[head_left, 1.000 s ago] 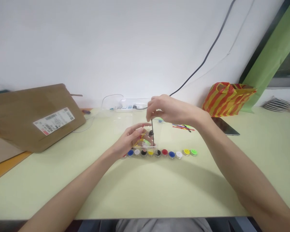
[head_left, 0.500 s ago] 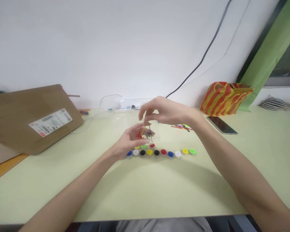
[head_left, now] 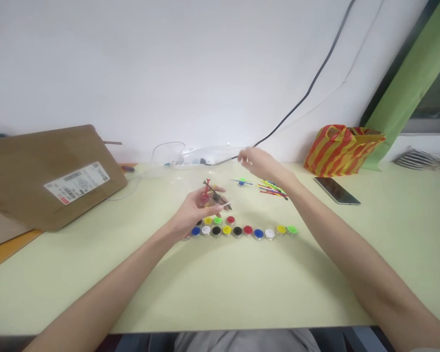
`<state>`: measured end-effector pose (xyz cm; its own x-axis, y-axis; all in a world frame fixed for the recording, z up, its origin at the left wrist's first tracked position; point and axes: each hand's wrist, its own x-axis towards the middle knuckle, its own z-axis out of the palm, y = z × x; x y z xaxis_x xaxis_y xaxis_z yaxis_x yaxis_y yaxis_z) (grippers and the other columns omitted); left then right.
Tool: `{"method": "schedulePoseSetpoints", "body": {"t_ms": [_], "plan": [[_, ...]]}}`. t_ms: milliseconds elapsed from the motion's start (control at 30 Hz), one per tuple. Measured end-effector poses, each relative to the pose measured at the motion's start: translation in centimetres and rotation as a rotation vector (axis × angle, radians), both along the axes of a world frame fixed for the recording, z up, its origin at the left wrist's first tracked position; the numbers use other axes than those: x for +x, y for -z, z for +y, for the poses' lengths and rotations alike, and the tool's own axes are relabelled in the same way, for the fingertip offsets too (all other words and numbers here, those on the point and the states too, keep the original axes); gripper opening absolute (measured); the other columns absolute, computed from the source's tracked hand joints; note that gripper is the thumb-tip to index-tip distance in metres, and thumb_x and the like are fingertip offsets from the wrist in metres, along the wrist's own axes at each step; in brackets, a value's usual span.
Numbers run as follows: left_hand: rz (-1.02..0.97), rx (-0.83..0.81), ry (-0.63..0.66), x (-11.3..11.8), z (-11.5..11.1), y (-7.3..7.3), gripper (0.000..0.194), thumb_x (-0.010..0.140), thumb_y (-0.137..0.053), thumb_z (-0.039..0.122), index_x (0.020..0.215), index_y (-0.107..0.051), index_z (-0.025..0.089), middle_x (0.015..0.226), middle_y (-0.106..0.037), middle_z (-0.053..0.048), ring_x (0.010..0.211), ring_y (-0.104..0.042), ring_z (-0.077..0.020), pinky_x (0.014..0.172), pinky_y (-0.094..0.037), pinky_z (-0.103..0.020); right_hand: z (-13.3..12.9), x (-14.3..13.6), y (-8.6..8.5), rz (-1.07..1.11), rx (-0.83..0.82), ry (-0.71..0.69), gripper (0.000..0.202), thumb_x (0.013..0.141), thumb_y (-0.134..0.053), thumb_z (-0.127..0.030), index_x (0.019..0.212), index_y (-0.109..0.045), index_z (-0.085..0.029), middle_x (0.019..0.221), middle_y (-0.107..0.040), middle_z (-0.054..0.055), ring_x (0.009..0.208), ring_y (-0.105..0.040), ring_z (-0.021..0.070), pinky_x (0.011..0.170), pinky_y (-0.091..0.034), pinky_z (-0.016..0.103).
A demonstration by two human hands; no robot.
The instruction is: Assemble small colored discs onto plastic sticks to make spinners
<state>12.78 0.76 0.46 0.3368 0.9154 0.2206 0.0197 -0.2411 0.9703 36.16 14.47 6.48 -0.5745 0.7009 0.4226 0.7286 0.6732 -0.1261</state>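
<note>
Gripped above the pale green desk [head_left: 220, 288], between thumb and fingers of the left hand [head_left: 190, 213]: a clear plastic container with a pale edge [head_left: 226, 205], plus a red stick [head_left: 207, 189] and a slanting thin black stick [head_left: 211, 188], inside or against it (cannot tell which). Raised farther right: the right hand [head_left: 258, 163], blurred, fingers bent; cannot tell whether pinching anything. On the desk, just nearer: round multicoloured caps on clear bases [head_left: 248, 230], in two rows. Near the right wrist: a loose bundle of thin coloured plastic sticks [head_left: 272, 189].
</note>
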Motion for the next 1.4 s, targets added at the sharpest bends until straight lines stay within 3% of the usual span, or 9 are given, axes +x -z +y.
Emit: {"method": "schedulePoseSetpoints", "body": {"t_ms": [100,233,300,533,800,967,1133,1267,1400], "plan": [[0.031,0.017,-0.032,0.0,0.1,0.0,0.05,0.082,-0.082,0.034,0.125,-0.063,0.018,0.101,-0.072,-0.009,0.093,-0.072,-0.0224,0.073,-0.056,-0.029,2.1,0.7,3.4,-0.291,-0.261,0.095,0.028,0.095,-0.058,-0.02,0.118,-0.071,-0.015,0.116,-0.072,0.013,0.097,-0.066,0.0227,0.08,-0.044,0.028],[0.006,0.014,-0.052,0.1,0.0,-0.1,0.052,0.084,-0.079,0.037,0.13,-0.06,0.02,0.1,-0.069,-0.007,0.096,-0.07,-0.0224,0.069,-0.055,-0.027,2.2,0.4,6.1,-0.351,-0.281,0.158,0.023,0.094,-0.056,-0.018,0.106,-0.074,-0.013,0.112,-0.073,0.018,0.097,-0.067,0.0266,0.074,-0.042,0.03],[-0.001,-0.004,-0.051,0.2,-0.2,-0.1,0.048,0.087,-0.076,0.039,0.129,-0.059,0.021,0.104,-0.069,-0.008,0.097,-0.069,-0.0225,0.07,-0.056,-0.028,2.1,0.2,6.3,-0.352,-0.264,0.173,0.023,0.095,-0.052,-0.017,0.105,-0.073,-0.013,0.112,-0.072,0.018,0.099,-0.066,0.0274,0.074,-0.042,0.03],[0.006,-0.029,-0.046,0.0,-0.3,-0.1,0.033,0.091,-0.072,0.044,0.11,-0.064,0.018,0.112,-0.072,-0.011,0.102,-0.068,-0.0223,0.076,-0.054,-0.029,2.4,0.1,6.3,-0.322,-0.196,0.16,0.033,0.098,-0.052,-0.021,0.129,-0.061,-0.016,0.129,-0.066,0.018,0.113,-0.061,0.0287,0.081,-0.042,0.031],[0.045,-0.034,-0.079,0.0,-0.2,-0.1,0.027,0.091,-0.072,0.043,0.098,-0.066,0.018,0.099,-0.075,-0.008,0.091,-0.067,-0.0174,0.073,-0.049,-0.025,2.7,0.2,7.3,-0.31,-0.225,0.15,0.023,0.091,-0.055,-0.015,0.107,-0.072,-0.014,0.116,-0.072,0.017,0.101,-0.064,0.0272,0.072,-0.04,0.03],[0.072,-0.055,-0.129,0.1,-0.2,-0.3,0.032,0.086,-0.077,0.046,0.092,-0.065,0.017,0.092,-0.076,-0.008,0.077,-0.067,-0.0167,0.065,-0.051,-0.025,2.6,1.2,4.6,-0.203,-0.171,0.135,0.025,0.094,-0.051,-0.016,0.104,-0.074,-0.013,0.115,-0.073,0.016,0.1,-0.064,0.023,0.077,-0.041,0.028],[0.066,-0.145,-0.165,0.3,-0.3,-0.4,0.042,0.079,-0.081,0.05,0.098,-0.064,0.017,0.094,-0.077,-0.01,0.081,-0.072,-0.0213,0.059,-0.056,-0.027,1.6,2.7,-0.4,0.304,-0.01,-0.062,0.025,0.092,-0.048,-0.014,0.093,-0.074,-0.013,0.087,-0.074,0.009,0.079,-0.063,0.0198,0.075,-0.043,0.03],[0.065,-0.157,-0.148,0.2,-0.3,-0.2,0.045,0.078,-0.083,0.049,0.104,-0.064,0.017,0.091,-0.076,-0.009,0.072,-0.071,-0.0197,0.055,-0.058,-0.027,-2.3,2.5,-4.4,0.515,0.061,-0.246,0.024,0.096,-0.053,-0.024,0.093,-0.075,-0.016,0.079,-0.071,0.006,0.074,-0.061,0.0185,0.07,-0.044,0.031],[0.075,-0.137,-0.148,0.0,-0.1,0.1,0.042,0.08,-0.081,0.047,0.104,-0.064,0.017,0.09,-0.075,-0.008,0.07,-0.07,-0.0189,0.054,-0.058,-0.027,-6.9,1.5,-6.9,0.486,-0.038,-0.404,0.018,0.092,-0.064,-0.03,0.09,-0.077,-0.018,0.08,-0.072,0.006,0.076,-0.064,0.0195,0.072,-0.047,0.033]]}}
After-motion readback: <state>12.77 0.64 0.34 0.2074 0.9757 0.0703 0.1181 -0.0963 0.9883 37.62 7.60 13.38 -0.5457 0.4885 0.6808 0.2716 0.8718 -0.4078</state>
